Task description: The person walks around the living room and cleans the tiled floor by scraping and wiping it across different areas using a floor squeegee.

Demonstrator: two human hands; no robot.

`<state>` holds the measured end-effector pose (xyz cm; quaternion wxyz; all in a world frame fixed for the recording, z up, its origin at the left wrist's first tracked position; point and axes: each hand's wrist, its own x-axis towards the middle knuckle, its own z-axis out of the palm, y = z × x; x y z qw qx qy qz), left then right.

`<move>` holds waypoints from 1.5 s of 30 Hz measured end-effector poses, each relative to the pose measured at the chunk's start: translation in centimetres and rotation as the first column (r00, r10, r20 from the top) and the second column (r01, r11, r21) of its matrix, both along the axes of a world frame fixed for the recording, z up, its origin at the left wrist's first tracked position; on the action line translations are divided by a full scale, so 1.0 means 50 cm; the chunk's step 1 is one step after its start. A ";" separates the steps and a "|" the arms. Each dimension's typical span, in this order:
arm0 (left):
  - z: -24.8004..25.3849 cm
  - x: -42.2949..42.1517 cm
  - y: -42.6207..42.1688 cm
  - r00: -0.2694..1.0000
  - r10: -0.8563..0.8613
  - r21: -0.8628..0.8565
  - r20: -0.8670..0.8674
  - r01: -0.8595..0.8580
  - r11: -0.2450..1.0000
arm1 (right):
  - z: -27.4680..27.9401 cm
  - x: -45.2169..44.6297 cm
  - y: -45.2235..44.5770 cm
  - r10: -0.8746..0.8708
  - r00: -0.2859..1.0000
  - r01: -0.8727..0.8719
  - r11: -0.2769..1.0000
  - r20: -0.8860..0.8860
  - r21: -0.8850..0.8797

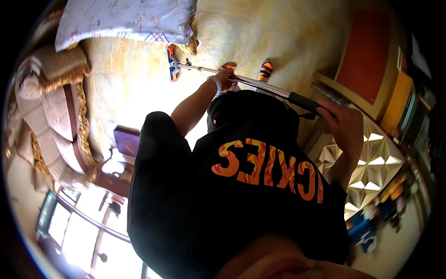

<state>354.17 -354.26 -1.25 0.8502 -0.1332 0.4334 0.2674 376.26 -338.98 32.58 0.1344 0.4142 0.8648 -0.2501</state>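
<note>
Long floor tool (265, 87), right hand (344, 122) at top, left hand (226, 81) lower down

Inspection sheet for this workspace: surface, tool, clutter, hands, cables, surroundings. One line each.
Surface: marbled floor, strong glare at left; wetness can't be judged.
Tool: metal pole with black grip; wide orange-and-grey head near the patterned cloth.
Clutter: purple item at left; blue item among indistinct things, lower right.
Hands: left hand around the pole; right hand on the grip's end.
Cables: nothing seen.
Surroundings: sofa at left; red panel at right.
</note>
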 end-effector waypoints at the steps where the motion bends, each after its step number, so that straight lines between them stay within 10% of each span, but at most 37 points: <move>1: -0.052 0.053 0.019 0.988 0.122 -0.118 -0.095 -0.133 0.984 | 0.006 0.020 0.029 0.026 0.999 -0.026 1.000 0.021 -0.011; 13: 0.024 0.378 0.329 0.757 0.637 -0.092 0.148 -0.630 0.771 | 0.094 0.189 0.356 0.143 0.990 -0.141 0.983 -0.014 0.115; 15: 0.007 0.393 0.348 0.605 0.794 0.273 -0.063 -0.754 0.597 | 0.110 0.148 0.387 0.152 0.987 -0.159 0.978 0.060 0.136; 18: -0.018 0.364 0.335 0.418 0.532 0.575 -0.736 -0.028 0.817 | 0.097 0.068 0.426 0.308 0.944 -0.310 0.951 -0.116 0.003; 20: -0.034 0.328 0.324 0.466 0.796 0.497 -0.386 -0.622 0.605 | 0.093 -0.004 0.428 0.343 0.927 -0.354 0.934 -0.152 -0.052; 22: 0.014 0.277 0.287 0.231 0.962 0.146 -0.147 -0.957 0.252 | 0.069 -0.073 0.422 0.359 0.925 -0.373 0.919 -0.125 -0.124; 25: 0.008 0.219 0.167 -0.113 0.983 -0.161 -0.147 -0.978 -0.137 | -0.019 -0.176 0.373 0.595 0.751 -0.644 0.756 -0.288 -0.117; 29: -0.122 0.213 -0.073 -0.319 0.914 -0.089 -0.250 -0.933 -0.349 | -0.144 -0.284 0.201 0.730 0.598 -0.801 0.533 -0.332 -0.272; 33: -0.184 0.228 -0.279 -0.350 0.721 0.020 -0.598 -0.906 -0.423 | -0.250 -0.341 0.014 0.907 0.256 -0.949 0.171 -0.334 -0.263; 37: -0.149 0.257 -0.326 -0.144 0.600 0.004 -0.787 -0.974 -0.228 | -0.296 -0.343 -0.060 0.968 0.014 -0.981 -0.035 -0.249 -0.193; 45: -0.077 0.192 -0.077 -0.180 0.850 -0.041 -0.495 -0.972 -0.230 | -0.232 -0.408 0.214 0.982 0.009 -0.991 -0.016 -0.191 -0.130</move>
